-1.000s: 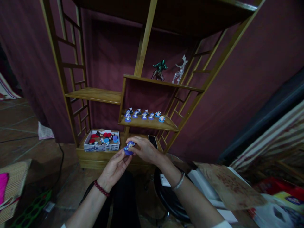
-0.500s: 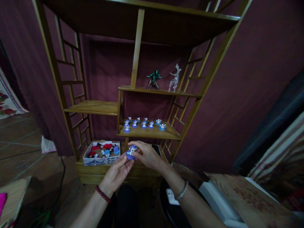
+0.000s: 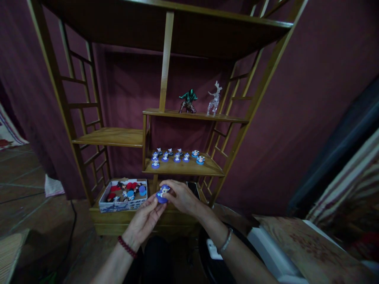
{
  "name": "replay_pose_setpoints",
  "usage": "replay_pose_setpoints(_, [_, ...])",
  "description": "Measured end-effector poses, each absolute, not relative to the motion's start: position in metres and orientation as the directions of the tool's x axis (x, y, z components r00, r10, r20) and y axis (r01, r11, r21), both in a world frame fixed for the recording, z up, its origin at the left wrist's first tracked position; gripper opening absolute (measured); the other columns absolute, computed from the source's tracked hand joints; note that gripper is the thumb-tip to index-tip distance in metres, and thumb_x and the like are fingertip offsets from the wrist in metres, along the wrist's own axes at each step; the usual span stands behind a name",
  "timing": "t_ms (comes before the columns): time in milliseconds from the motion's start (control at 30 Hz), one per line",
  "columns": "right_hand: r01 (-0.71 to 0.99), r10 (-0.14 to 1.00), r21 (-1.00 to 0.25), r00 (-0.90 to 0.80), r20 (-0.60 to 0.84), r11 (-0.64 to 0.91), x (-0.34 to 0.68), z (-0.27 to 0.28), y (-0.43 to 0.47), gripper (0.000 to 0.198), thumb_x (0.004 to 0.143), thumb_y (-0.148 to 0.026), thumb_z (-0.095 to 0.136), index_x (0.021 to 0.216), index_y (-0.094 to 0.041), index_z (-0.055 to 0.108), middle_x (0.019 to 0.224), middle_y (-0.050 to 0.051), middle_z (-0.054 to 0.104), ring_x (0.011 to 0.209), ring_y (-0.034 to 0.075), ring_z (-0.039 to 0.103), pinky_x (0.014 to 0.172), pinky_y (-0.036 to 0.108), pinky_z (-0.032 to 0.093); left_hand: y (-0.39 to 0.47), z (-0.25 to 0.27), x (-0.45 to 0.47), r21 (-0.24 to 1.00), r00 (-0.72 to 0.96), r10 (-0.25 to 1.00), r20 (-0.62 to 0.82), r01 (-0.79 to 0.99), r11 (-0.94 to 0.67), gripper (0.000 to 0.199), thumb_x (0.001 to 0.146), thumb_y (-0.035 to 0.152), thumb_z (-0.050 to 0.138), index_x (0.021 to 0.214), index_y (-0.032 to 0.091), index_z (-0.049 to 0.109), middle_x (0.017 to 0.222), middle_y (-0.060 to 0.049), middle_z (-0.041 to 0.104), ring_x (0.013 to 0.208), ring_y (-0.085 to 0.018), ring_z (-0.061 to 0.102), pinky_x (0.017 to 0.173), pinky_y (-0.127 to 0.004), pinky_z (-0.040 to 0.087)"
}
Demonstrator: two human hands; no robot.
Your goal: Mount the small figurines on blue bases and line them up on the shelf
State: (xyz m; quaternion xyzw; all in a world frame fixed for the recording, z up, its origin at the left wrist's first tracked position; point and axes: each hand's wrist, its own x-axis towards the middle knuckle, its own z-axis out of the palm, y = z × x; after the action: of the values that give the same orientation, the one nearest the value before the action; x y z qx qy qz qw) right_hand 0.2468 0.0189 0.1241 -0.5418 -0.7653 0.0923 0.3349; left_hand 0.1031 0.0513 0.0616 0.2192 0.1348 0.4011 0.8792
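Note:
Between my two hands is a small purple-and-white figurine (image 3: 162,193) on a round purple base. My left hand (image 3: 145,217) pinches the base from the lower left. Fingers of my right hand (image 3: 180,196) close on the figurine's upper right side. Beyond them, several similar purple figurines (image 3: 177,157) stand on the small middle shelf (image 3: 183,169), with darker ones (image 3: 170,152) behind and blue-based ones (image 3: 200,159) to the right. Left of my hands, an open box (image 3: 121,205) holds several red, black and blue figurines.
A green-and-bronze crouching figure (image 3: 188,101) and a clear deer figurine (image 3: 214,98) stand on the higher shelf (image 3: 195,115). A wooden upright (image 3: 251,104) bounds the rack on the right. A dark flat object (image 3: 193,189) lies behind my right hand.
The view has shifted slightly, so the rack sits a little further left and lower. Both hands keep hold of the figurine, which appears tilted a bit differently.

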Motion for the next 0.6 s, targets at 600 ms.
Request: replay_pose_setpoints(600, [0.740, 0.910, -0.541, -0.250, 0.331, 0.400, 0.241, 0.111, 0.031, 0.033, 0.080, -0.022, 0.052, 0.113, -0.023, 0.052, 0.100, 0.004, 0.061, 0.089, 0.016, 0.057, 0.080, 0.029, 0.043, 0.059, 0.041, 0.091, 0.444, 0.643, 0.756, -0.121, -0.646, 0.621, 0.022, 0.075, 0.004, 0.055, 0.094, 0.011, 0.061, 0.091, -0.009, 0.066, 0.086, -0.017, 0.062, 0.083, -0.029, 0.048])
